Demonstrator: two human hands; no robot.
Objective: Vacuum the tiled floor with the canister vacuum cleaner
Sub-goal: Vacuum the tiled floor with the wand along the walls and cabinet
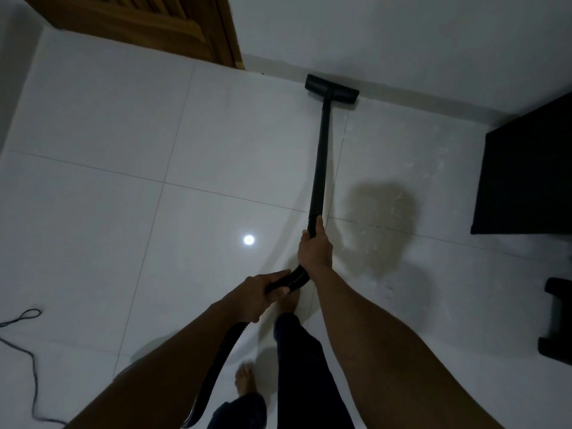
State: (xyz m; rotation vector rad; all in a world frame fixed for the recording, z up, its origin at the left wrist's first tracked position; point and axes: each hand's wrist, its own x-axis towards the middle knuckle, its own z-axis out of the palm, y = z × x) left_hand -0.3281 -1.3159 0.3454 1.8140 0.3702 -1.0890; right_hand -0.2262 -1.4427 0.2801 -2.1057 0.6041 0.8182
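Observation:
A black vacuum wand runs away from me to its flat floor head, which sits on the white tiled floor against the base of the far wall. My right hand is wrapped around the wand's near end. My left hand grips the ribbed black hose just behind it; the hose drops past my legs and out of frame. The canister itself is out of view.
A wooden door stands at the top left. A black cabinet fills the right side, with another dark object below it. A thin cord trails on the floor at the left. My bare feet are beneath my arms.

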